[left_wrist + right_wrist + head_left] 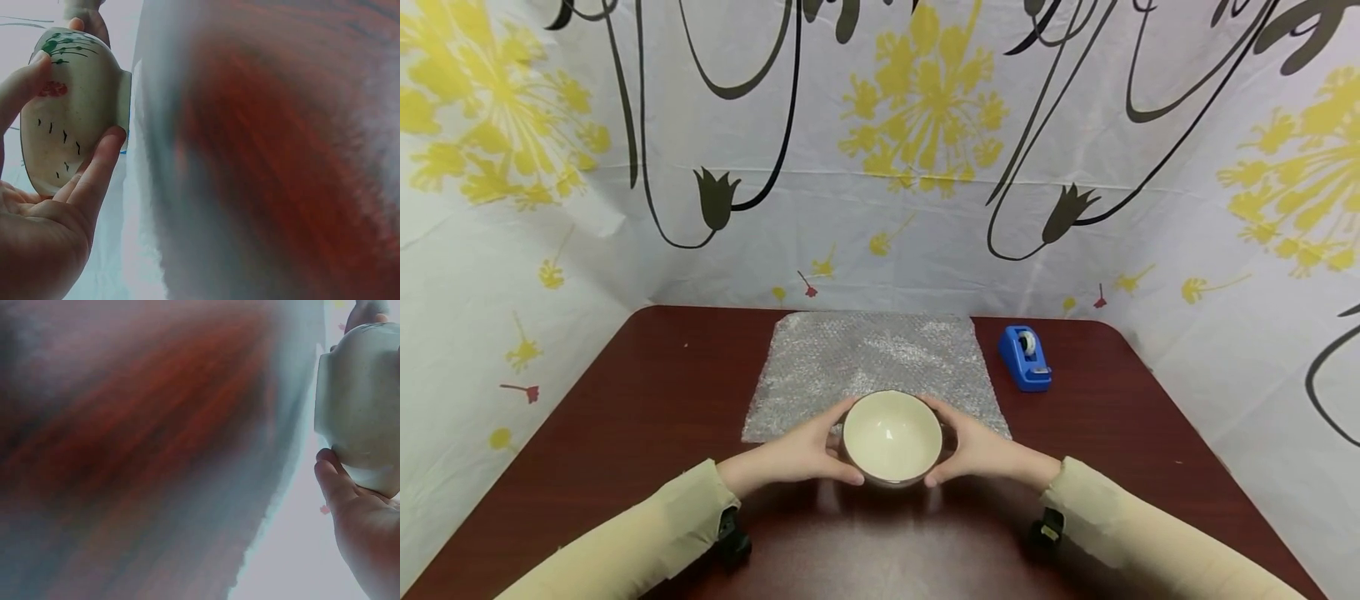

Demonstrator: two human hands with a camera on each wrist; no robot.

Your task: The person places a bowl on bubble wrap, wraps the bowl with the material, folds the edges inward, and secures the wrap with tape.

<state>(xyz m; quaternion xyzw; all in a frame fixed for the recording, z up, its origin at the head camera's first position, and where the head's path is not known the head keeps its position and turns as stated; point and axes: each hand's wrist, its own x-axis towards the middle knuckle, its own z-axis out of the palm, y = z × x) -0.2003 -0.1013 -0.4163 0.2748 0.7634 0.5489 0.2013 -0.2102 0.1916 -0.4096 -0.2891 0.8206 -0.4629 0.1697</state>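
A cream bowl (892,437) is held between both hands over the near edge of the bubble wrap, its opening facing up toward the head camera. My left hand (811,446) grips its left side, thumb at the front and fingers curving round behind. On the opposite side my right hand (973,446) grips it the same way. In the left wrist view the bowl (75,112) shows painted green leaves, a red patch and small dark strokes, with a fingertip near its foot. The right wrist view shows a plain side of the bowl (362,400), above the fingers.
A sheet of bubble wrap (880,350) lies flat at the back middle of the dark red-brown table (685,367). To its right stands a blue tape dispenser (1026,360) with a roll of tape. Patterned white cloth (865,250) encloses the back and sides.
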